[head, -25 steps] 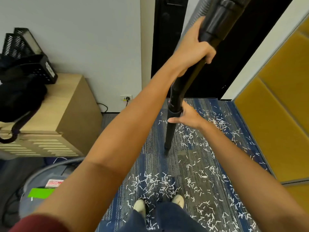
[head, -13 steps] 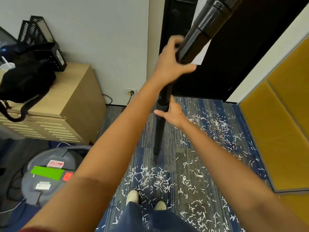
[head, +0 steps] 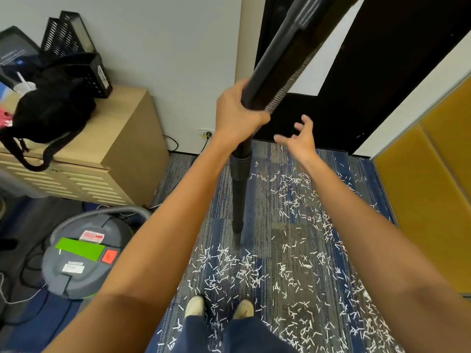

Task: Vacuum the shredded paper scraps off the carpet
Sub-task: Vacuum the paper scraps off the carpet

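My left hand (head: 238,115) grips the black vacuum wand (head: 239,189) high up, where it meets the ribbed hose. The wand stands nearly upright, its nozzle tip (head: 237,244) on the blue-grey carpet (head: 280,233). My right hand (head: 300,141) hovers just right of the wand, fingers spread, touching nothing. White shredded paper scraps (head: 234,273) lie thick in front of my shoes (head: 219,308) and spread to the right and far side of the carpet. A patch right of the nozzle holds few scraps.
The grey canister vacuum (head: 81,256) with its hose sits at the lower left among cables. A wooden cabinet (head: 112,154) with a black bag and file trays stands at the left. A black door (head: 382,72) is ahead, yellow panels (head: 433,194) on the right.
My right hand has let go of the wand's collar and lifted away to the right, fingers spread. My left hand keeps its grip near the hose, and the view has shifted.
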A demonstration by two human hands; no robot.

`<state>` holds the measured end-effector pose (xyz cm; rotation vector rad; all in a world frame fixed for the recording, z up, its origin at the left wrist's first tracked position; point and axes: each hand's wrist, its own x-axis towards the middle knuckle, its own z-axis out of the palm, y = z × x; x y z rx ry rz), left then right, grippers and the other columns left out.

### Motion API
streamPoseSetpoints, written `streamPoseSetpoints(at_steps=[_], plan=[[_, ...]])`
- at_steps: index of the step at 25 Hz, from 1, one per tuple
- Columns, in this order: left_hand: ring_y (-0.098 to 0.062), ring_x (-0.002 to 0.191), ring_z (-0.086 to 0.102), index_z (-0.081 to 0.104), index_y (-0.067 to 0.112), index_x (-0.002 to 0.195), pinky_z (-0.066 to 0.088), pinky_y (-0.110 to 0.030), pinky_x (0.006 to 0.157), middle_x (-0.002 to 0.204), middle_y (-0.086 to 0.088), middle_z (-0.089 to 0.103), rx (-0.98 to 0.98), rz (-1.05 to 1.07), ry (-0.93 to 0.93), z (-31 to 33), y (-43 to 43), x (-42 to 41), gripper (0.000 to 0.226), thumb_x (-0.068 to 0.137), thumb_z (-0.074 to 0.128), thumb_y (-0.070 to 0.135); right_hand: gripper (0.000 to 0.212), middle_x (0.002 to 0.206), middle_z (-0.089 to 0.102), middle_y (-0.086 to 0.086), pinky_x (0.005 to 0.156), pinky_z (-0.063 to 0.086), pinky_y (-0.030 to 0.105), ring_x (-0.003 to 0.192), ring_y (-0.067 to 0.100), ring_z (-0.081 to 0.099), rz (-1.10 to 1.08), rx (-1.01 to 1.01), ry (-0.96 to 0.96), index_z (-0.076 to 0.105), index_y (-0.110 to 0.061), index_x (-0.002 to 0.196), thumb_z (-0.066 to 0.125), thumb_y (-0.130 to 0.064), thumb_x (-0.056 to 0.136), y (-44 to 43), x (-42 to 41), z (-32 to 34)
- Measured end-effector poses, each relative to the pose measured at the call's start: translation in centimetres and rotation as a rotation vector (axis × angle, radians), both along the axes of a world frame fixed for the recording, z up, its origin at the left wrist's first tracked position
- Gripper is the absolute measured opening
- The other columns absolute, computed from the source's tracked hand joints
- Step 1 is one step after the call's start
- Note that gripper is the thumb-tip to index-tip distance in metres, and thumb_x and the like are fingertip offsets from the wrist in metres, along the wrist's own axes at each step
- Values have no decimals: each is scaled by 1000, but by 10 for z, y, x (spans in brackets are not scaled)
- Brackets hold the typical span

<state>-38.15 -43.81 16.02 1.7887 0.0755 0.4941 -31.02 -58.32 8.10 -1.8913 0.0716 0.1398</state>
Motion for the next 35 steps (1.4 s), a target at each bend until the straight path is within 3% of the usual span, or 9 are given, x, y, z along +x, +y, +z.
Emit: streamPoseSetpoints(at_steps=[3,5,9,12,16,21,26,32,35], plan=[[-4,60,50,52,23,77,43,-19,55,69,10,54,1,-33,-50,33,19,-1,36,46,64,10,107,155,19,11,112,30,42,140,28,26,44,111,5,-2,-18,152,75,-7,78,20,12,14],[-8,60,52,51,27,75,46,-23,56,70,5,55,15,-82,-78,47,33,-6,37,46,64,8,116,154,23,11,110,35,43,137,26,33,42,186,-30,-8,-19,151,78,-3,75,36,17,20],[-18,64,50,49,22,73,46,-31,56,73,-11,51,93,-230,-126,63,46,-12,34,46,63,6,111,136,43,11,100,47,39,121,24,48,-166,220,-105,5,-14,150,79,1,69,57,24,14],[-14,63,52,52,22,79,46,-26,54,72,0,52,148,-197,-127,68,58,-13,36,47,64,10,74,111,53,9,90,54,40,104,23,58,-207,109,-174,32,-7,137,69,7,74,52,23,3],[-4,62,48,60,6,101,39,-14,53,77,11,50,195,-59,-110,61,77,-8,55,46,62,11,63,125,53,11,89,47,23,106,19,54,-275,-183,-231,34,-5,136,63,8,81,7,5,-11],[-2,54,42,61,12,105,34,-9,49,69,16,41,349,-51,-51,58,55,-3,51,55,68,8,82,136,48,17,99,45,42,120,31,51,-271,-323,-68,20,-6,144,72,-1,80,-51,-36,-36],[-2,55,41,49,27,82,33,-9,48,64,14,39,412,-113,-71,54,25,-3,36,57,68,10,86,110,52,10,81,54,34,98,27,59,-116,-320,16,18,-8,142,70,10,75,-65,-61,-58],[-8,76,53,62,14,107,42,-11,55,79,17,46,401,-144,-184,66,14,-4,54,54,68,17,93,111,51,6,81,52,28,92,16,55,-210,-243,-59,13,-7,146,73,3,76,-52,-76,-55],[-6,77,55,63,12,107,43,-9,58,82,16,51,362,-141,-278,69,13,-12,51,57,69,19,90,114,53,14,88,53,35,97,25,59,-226,-399,-80,9,-5,146,71,-4,81,-46,-86,-54]])
